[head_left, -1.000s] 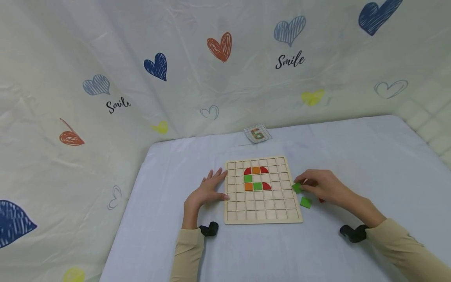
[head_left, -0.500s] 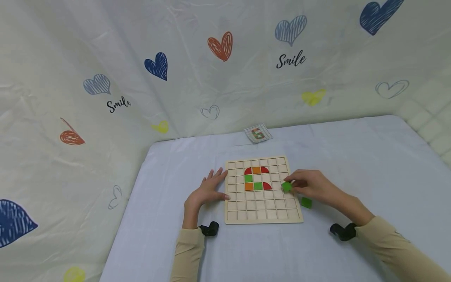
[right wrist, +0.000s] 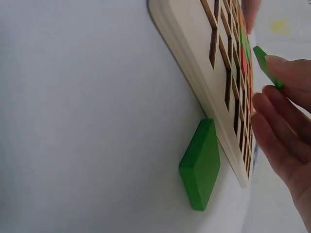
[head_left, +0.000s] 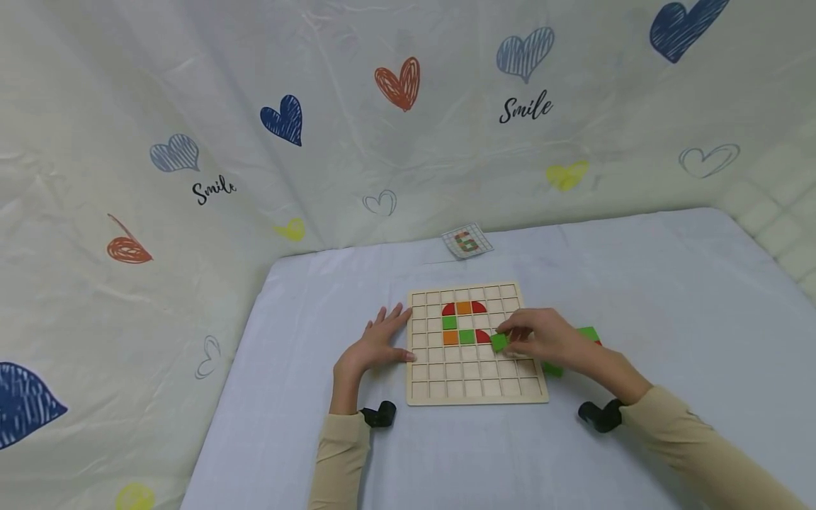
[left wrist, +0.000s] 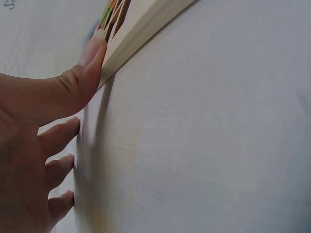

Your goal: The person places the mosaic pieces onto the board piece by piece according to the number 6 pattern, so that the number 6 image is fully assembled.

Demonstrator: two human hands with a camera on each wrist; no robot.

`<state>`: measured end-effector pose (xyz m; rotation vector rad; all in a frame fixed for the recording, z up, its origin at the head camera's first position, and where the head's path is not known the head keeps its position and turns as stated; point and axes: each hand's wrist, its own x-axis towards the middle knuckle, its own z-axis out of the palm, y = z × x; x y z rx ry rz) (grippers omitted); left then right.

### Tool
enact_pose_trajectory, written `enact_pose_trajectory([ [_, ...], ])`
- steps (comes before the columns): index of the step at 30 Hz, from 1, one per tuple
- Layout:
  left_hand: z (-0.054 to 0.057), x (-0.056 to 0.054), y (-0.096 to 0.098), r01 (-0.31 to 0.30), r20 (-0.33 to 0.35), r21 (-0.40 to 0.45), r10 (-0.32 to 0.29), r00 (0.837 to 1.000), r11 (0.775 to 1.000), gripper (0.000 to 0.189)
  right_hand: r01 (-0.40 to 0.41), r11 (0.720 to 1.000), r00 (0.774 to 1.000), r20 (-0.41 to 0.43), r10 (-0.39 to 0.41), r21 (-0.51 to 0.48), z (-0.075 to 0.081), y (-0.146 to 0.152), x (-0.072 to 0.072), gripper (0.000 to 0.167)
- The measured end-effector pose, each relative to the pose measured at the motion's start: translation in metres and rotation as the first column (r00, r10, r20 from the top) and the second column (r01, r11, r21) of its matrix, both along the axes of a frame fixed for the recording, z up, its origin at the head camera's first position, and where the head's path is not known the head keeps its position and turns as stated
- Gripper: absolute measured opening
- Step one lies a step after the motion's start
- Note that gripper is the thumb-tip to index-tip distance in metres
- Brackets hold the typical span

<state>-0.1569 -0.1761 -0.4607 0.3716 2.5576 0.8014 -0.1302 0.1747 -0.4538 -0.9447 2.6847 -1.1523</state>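
A wooden grid board (head_left: pixel 433 388) lies flat on the table. Set in its cells are red rounded tiles, orange square tiles and green square tiles, including a green tile (head_left: pixel 467 336) in the lower row. My left hand (head_left: pixel 376 345) rests at the board's left edge, fingers spread; in the left wrist view its thumb (left wrist: pixel 90 60) touches the rim. Over the board's right half, my right hand (head_left: pixel 545 336) pinches a green square tile (head_left: pixel 499 343) between thumb and fingers, just right of a red rounded tile (head_left: pixel 482 336). The right wrist view shows that held tile (right wrist: pixel 265 65) tilted.
One loose green tile (right wrist: pixel 200 165) lies by the board's right edge. Farther right, another green tile (head_left: pixel 589 333) and a bit of red show partly behind the right forearm. A pattern card (head_left: pixel 467 241) lies at the table's back edge, before a heart-printed curtain (head_left: pixel 331 156).
My right hand has carried the green tile leftward from beside the board to over its grid. Things behind that hand have come into view. My left hand has stayed put.
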Motion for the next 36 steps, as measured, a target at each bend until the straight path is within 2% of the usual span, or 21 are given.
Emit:
enact_pose_trajectory([
  [10, 0.002, 0.003, -0.001, -0.004, 0.001, -0.006, 0.004, 1.0, 1.0, 0.094, -0.009, 0.995, 0.991, 0.13, -0.004, 0.099, -0.002, -0.022, -0.003, 0.023],
  [26, 0.001, -0.001, -0.001, 0.009, 0.0, -0.016, -0.009, 1.0, 1.0, 0.095, 0.0, 0.972, 1.0, 0.029, -0.007, 0.233, 0.001, -0.034, 0.0, 0.022],
  [32, 0.002, 0.0, 0.0, 0.007, 0.001, -0.004, -0.007, 1.0, 1.0, 0.095, -0.012, 0.98, 1.0, 0.031, 0.006, 0.198, 0.001, -0.026, 0.001, 0.023],
  [36, 0.004, 0.001, 0.0, 0.011, 0.006, -0.002, -0.011, 1.0, 1.0, 0.095, 0.017, 0.986, 0.999, 0.039, -0.024, 0.169, 0.005, -0.014, 0.004, 0.023],
])
